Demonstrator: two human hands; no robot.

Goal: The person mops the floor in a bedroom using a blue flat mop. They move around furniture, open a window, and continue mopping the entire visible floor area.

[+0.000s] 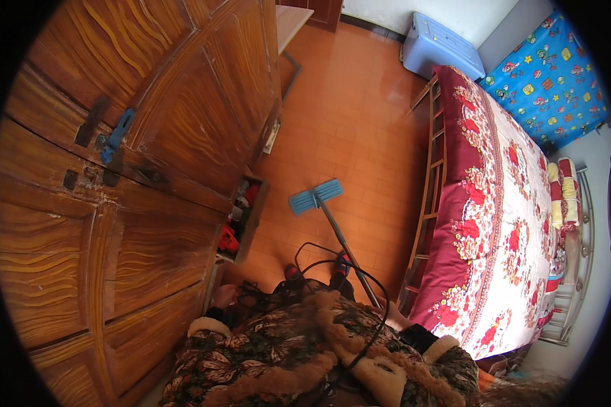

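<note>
A flat mop with a blue rectangular head (315, 197) rests on the orange tile floor (359, 132). Its grey metal handle (342, 239) slants back to my right hand (396, 319), which is closed around the upper part beside the bed. My left hand (225, 296) is low by the edge of the brown wooden door, next to a tangle of black cable (252, 293); whether its fingers grip anything is unclear. A loop of black cable (382, 325) runs over my floral coat and crosses in front of the mop handle.
A brown wooden door (163, 249) with a blue metal latch (118, 135) fills the left side. Beyond its edge, a drawer (257, 221) stands pulled out, holding cloth items. A bed with a floral cover (509, 229) borders the right. A blue plastic storage box (440, 48) sits at the far wall.
</note>
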